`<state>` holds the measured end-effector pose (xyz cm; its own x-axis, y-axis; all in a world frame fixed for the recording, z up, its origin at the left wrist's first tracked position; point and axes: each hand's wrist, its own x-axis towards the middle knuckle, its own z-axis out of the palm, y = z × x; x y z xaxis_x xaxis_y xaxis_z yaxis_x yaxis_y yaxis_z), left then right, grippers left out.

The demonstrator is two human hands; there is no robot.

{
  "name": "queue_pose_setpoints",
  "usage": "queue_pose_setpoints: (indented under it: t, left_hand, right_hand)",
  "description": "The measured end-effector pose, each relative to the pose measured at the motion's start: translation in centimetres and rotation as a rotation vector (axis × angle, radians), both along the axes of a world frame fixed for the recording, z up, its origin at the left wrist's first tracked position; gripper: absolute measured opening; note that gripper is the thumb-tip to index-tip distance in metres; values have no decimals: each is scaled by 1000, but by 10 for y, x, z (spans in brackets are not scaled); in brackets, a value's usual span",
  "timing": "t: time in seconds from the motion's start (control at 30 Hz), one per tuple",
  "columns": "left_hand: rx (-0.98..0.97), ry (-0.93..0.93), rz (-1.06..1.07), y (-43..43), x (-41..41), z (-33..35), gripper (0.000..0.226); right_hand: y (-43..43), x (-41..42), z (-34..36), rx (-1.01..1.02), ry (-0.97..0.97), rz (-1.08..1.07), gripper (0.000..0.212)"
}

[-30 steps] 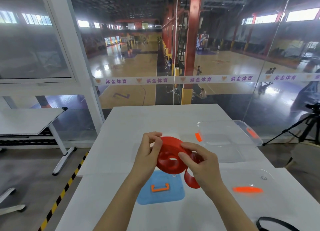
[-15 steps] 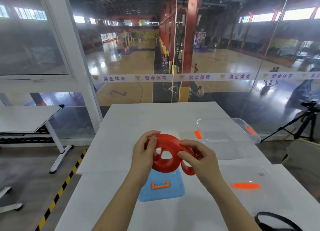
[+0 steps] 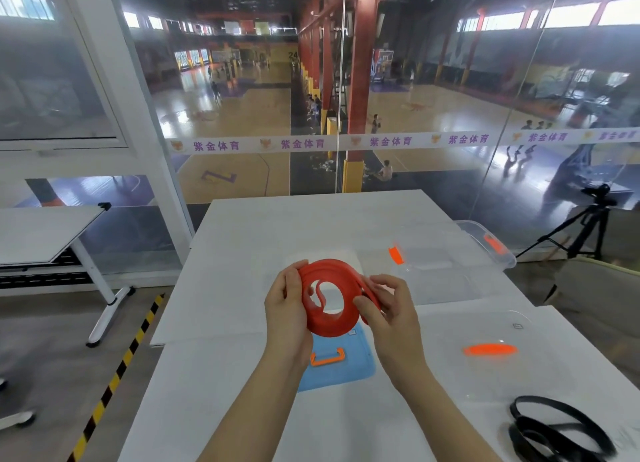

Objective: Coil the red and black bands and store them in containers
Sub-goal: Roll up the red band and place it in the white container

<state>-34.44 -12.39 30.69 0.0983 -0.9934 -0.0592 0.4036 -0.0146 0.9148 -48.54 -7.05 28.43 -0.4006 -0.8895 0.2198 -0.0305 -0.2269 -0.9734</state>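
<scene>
The red band (image 3: 341, 326) is wound into a flat coil held above the white table (image 3: 242, 240). My left hand (image 3: 287, 306) grips the coil's left side, fingers curled over its rim. My right hand (image 3: 388, 306) pinches the coil's right edge where the band's tail comes in. The black band (image 3: 561, 430) lies loose on the table at the lower right. A clear container (image 3: 485, 250) with orange clips stands beyond my right hand. A blue lid (image 3: 346, 368) with an orange handle lies under my hands.
A clear lid (image 3: 498, 368) with an orange handle lies on the table right of my hands. A glass wall runs behind the table. Another table (image 3: 38, 233) stands to the left, and a tripod (image 3: 588, 226) to the right. Yellow-black tape (image 3: 114, 378) marks the floor.
The hanging tail of the red band has been wound in, so the coil is now larger and flatter. Both hands have kept their grip and shifted slightly.
</scene>
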Motion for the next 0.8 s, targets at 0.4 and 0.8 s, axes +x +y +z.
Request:
queue_pose_setpoints:
  t: [0.4, 0.8]
  left_hand:
    - [69, 62, -71, -35, 14, -42, 28]
    - [147, 62, -21, -117, -12, -84, 30]
  right_hand:
    - [-19, 28, -35, 86, 75, -67, 33]
    - [-111, 13, -64, 229, -188, -36, 30]
